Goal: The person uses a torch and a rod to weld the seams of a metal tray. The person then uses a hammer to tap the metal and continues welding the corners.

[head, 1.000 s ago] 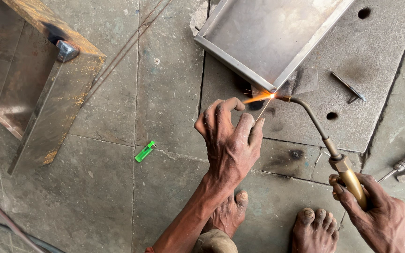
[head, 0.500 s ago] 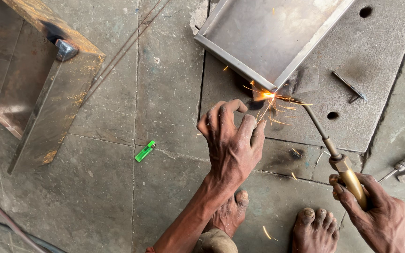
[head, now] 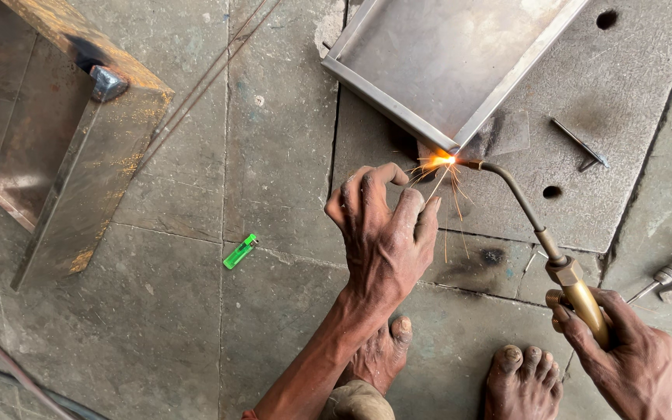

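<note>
The left hand (head: 386, 233) hovers palm down with curled fingers pinching a thin filler rod, barely visible, just short of the flame. The right hand (head: 624, 358) is wrapped around one brass torch (head: 577, 292), whose tip sparks at the corner of one steel tray (head: 437, 58). One green lighter (head: 240, 251) lies on the floor left of the left hand; two bare feet sit beneath both hands.

The left hand (head: 386, 237) sits at frame centre, back up, fingers curled and pinched together, forearm running down to the bottom edge. The right hand (head: 631, 362), lower right, is closed in a fist-like grip, knuckles up. Two bare feet show at bottom centre.
</note>
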